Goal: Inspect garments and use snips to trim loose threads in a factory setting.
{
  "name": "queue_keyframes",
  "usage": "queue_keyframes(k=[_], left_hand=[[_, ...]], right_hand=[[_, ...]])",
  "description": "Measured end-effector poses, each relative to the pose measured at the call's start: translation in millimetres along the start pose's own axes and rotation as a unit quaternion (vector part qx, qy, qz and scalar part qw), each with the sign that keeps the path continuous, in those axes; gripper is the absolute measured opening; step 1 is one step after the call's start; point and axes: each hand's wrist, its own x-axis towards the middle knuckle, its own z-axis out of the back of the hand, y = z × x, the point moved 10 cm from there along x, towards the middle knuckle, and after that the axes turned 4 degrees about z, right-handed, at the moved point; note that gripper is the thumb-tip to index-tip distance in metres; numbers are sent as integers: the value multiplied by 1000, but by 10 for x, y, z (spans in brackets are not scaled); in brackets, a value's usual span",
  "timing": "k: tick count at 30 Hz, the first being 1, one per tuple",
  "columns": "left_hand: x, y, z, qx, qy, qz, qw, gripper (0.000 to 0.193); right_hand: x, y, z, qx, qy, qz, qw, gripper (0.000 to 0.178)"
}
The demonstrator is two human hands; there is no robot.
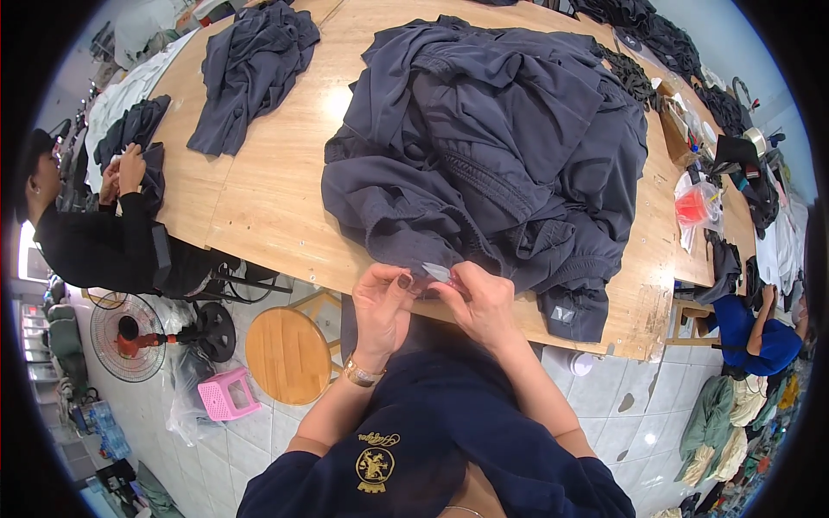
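A large heap of dark grey garments [509,129], with gathered elastic edges showing, lies on the wooden table in front of me. At its near edge my left hand [384,312] is closed in a pinch, thumb against fingers; what sits between the tips is too small to make out. Close beside it, my right hand [480,302] is closed on a small pale pointed piece [437,272], its tip toward the left hand. The kind of that piece does not show clearly. Both hands are next to the hem of the nearest garment.
Another dark garment [255,73] lies on the table [285,207] at the far left. A person in black [104,233] sits at left, one in blue [751,337] at right. Below are a round wooden stool [289,356], a pink stool [228,394] and a fan [129,337].
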Motion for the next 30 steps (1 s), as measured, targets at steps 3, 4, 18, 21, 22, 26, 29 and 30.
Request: queue_keyframes(k=[3,4,18,21,22,26,29,30], left_hand=[[-6,-8,15,-12,2,2,1000,7],[-8,-17,4,-12,2,3,1000,7],[-80,-46,23,53,10,1,999,10],[-79,-45,-9,51,10,2,999,11],[-78,-44,-8,51,10,2,999,11],[-66,-55,-50,60,18,2,998,9],[-72,-27,3,56,28,4,998,7],[-78,-22,23,58,33,1,998,6]], right_hand=[[8,64,-4,-24,10,20,999,31],[16,73,-1,-23,10,19,999,31],[89,278,58,-112,16,51,992,31],[80,289,55,-133,14,66,989,30],[74,278,45,-133,14,66,989,30],[63,284,55,-131,-7,78,988,30],[53,229,65,-106,-15,68,992,29],[49,193,69,-86,-17,54,995,29]])
